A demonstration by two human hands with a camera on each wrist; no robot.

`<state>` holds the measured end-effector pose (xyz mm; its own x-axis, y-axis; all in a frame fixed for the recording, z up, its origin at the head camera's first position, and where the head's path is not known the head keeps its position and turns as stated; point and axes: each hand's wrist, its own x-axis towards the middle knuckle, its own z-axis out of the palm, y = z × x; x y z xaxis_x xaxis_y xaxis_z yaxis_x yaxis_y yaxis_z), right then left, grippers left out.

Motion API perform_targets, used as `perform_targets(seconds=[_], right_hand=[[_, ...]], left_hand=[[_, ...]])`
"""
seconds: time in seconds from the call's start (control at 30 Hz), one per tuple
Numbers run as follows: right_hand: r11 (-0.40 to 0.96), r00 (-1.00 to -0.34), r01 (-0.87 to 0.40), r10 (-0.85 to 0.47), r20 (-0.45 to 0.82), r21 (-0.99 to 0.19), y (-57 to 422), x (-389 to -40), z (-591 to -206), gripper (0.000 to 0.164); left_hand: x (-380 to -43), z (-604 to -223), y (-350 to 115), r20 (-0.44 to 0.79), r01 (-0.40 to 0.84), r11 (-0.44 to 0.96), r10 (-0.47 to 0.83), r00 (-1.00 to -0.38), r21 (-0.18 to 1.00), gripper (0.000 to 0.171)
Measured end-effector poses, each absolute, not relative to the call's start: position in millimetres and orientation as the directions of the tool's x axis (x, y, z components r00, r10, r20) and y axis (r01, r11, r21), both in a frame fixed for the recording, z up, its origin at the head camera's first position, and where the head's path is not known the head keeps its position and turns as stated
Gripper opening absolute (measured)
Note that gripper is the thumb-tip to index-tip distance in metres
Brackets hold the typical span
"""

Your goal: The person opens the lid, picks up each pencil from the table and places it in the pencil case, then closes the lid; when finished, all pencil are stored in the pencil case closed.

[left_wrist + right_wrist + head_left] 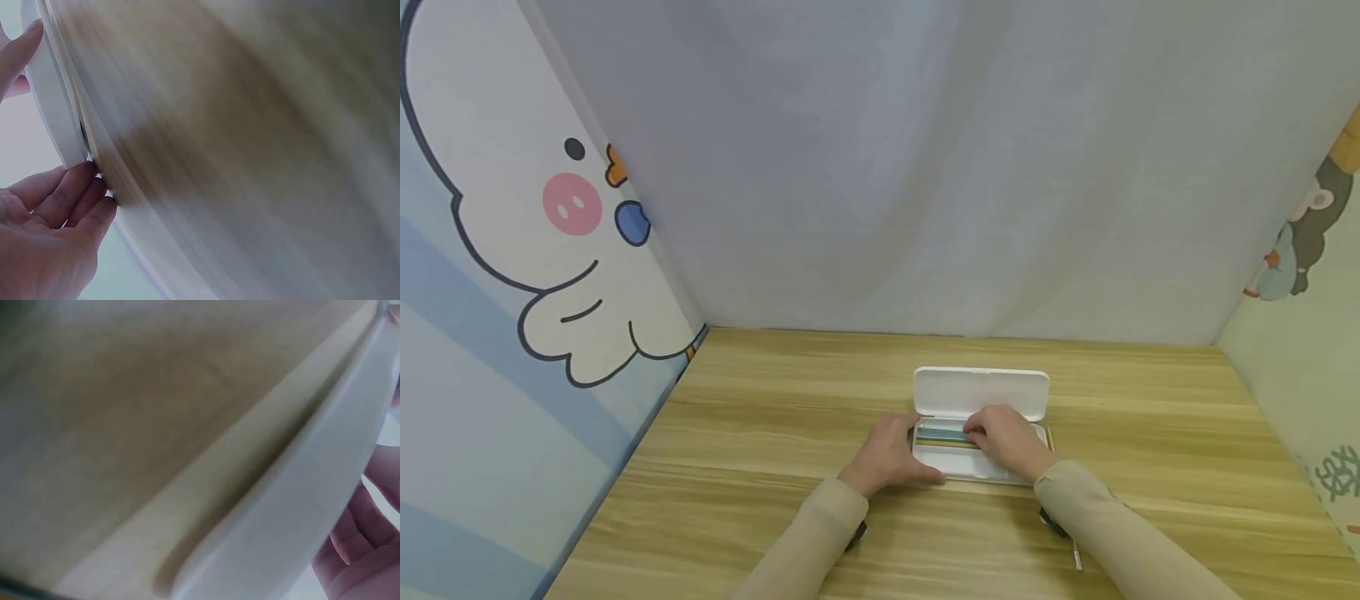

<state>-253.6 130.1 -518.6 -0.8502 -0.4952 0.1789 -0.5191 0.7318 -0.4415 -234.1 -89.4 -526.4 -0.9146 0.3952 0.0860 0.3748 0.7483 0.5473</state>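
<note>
A white pencil case [966, 462] lies on the table with its lid [981, 392] raised at the back. Inside, along the rear, are thin teal sticks [942, 433] and a yellow pencil-like stick [946, 444]. My left hand [887, 454] grips the case's left end, thumb along the front edge and fingers around the back corner. My right hand [1006, 437] reaches into the case from the right, fingers curled down at the teal sticks; I cannot tell whether it pinches one. In the right wrist view, the case's white wall [300, 487] hides part of that hand.
A thin yellowish stick [1051, 440] lies just beyond the case's right end. Nearer the front, a white-tipped thin stick [1077, 557] shows beside the right sleeve. The wood-grain table [790, 400] meets a grey curtain [865, 208] at the back, with printed panels at both sides.
</note>
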Motion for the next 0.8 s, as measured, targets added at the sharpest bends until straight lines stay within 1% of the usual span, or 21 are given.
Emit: perform_targets(seconds=[0.2,0.4,0.8], right_hand=[[0.747,-0.853,-0.516,-0.494,0.17,-0.418,128.9,-250.9,-519.3,0.009],[0.753,-0.853,-0.514,-0.497,0.158,-0.411,127.5,-247.3,-519.1,0.012],[0.711,-0.804,-0.593,-0.543,0.241,-0.378,133.6,-245.8,-521.1,0.012]], left_hand=[[-234.0,-525.8,-89.3,0.078,0.366,0.756,0.389,-0.918,0.543,0.071],[-234.3,-527.0,-89.5,0.101,0.382,0.75,0.393,-0.914,0.541,0.07],[-234.0,-527.3,-89.3,0.075,0.357,0.759,0.38,-0.922,0.545,0.073]])
